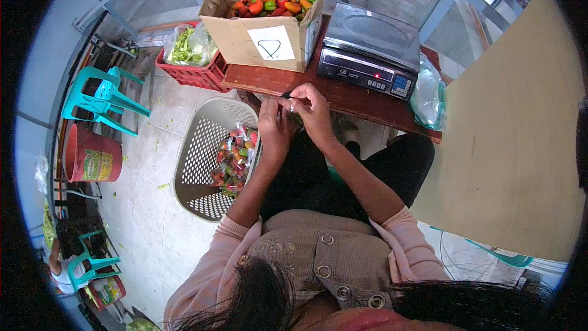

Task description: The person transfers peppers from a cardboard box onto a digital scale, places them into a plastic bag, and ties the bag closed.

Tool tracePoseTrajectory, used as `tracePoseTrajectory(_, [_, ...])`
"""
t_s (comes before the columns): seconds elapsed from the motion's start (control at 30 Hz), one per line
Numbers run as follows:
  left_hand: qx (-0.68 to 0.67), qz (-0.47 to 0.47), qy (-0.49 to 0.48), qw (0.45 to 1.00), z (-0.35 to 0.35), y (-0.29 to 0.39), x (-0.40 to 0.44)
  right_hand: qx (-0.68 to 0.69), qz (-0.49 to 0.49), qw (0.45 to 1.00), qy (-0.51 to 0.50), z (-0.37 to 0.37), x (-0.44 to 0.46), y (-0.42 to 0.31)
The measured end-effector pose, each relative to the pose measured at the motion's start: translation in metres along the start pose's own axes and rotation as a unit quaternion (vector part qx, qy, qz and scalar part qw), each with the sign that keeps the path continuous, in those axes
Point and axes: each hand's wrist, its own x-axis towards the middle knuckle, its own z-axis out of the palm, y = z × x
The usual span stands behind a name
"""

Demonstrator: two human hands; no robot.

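Observation:
Both hands meet just in front of the table's edge, above my lap. My left hand [274,124] has its fingers bent and pressed together. Close against it, my right hand [312,112] pinches with thumb and finger; a ring shows between the hands. Something dark and partly see-through hangs beneath the fingers, mostly hidden, and I cannot make out what it is. Left of my left forearm stands a grey-beige plastic basket [197,141] holding several clear bags of red, orange and green peppers [236,156]. A cardboard box [236,40] full of loose peppers [275,3] sits beyond the hands.
The red-brown table [361,101] bears the box and a digital scale [367,55]. Plastic bags [429,95] hang at its right end. A red crate [190,73] with bagged greens, a turquoise chair [92,95] and a red bucket [92,153] stand left. A wooden panel [508,141] rises right.

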Motion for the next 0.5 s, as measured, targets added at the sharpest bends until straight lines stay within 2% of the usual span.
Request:
tracePoseTrajectory(0.1, [-0.011,0.005,-0.004,1.0,0.003,-0.002,-0.003,-0.057,0.011,0.998,-0.034,-0.001,-0.003,-0.009])
tracePoseTrajectory(0.2, [-0.007,0.012,0.001,1.0,0.001,0.0,-0.002,-0.114,-0.046,0.992,-0.032,-0.003,-0.003,-0.018])
tracePoseTrajectory(0.3, [0.009,0.01,-0.018,1.0,-0.003,-0.004,0.001,-0.126,-0.078,0.989,-0.023,-0.002,-0.002,-0.014])
tracePoseTrajectory(0.4, [0.036,0.02,-0.038,0.998,-0.006,-0.008,0.005,-0.157,-0.074,0.984,-0.049,-0.006,0.002,-0.015])
tracePoseTrajectory(0.5, [0.04,0.011,-0.055,0.998,-0.007,-0.008,0.004,-0.142,-0.073,0.987,-0.027,-0.003,0.001,-0.019])
